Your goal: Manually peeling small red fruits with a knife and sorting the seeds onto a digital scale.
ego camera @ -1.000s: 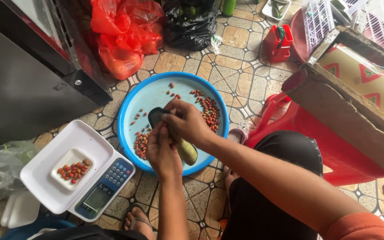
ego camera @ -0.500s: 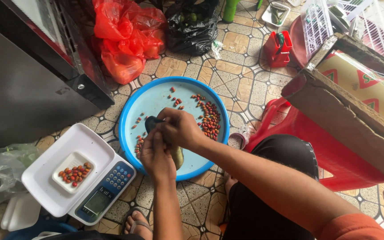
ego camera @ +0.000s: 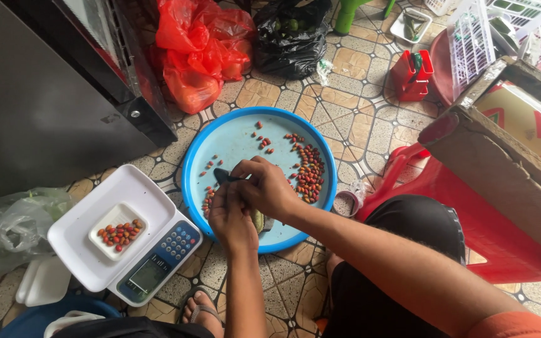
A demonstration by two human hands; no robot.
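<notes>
Both my hands meet over a round blue tray (ego camera: 239, 134) on the tiled floor. My left hand (ego camera: 230, 220) and my right hand (ego camera: 269, 188) grip one long dark pod (ego camera: 221, 176). Its dark tip sticks out to the left of my fingers. A greenish part shows under my right palm. Several small red and orange seeds (ego camera: 310, 172) lie scattered on the tray, most in a band at its right side. More seeds lie near my left hand.
A white digital scale (ego camera: 158, 260) at lower left carries a small white dish of seeds (ego camera: 118, 233). Red bags (ego camera: 198, 47) and a black bag (ego camera: 289, 34) lie beyond the tray. A red plastic chair (ego camera: 446, 188), a cardboard box (ego camera: 515, 144) and a grey cabinet (ego camera: 39, 94) flank it.
The view has shifted a little, so the tray sits lower in frame. My hands stay joined on the pod, working it over the tray's near side.
</notes>
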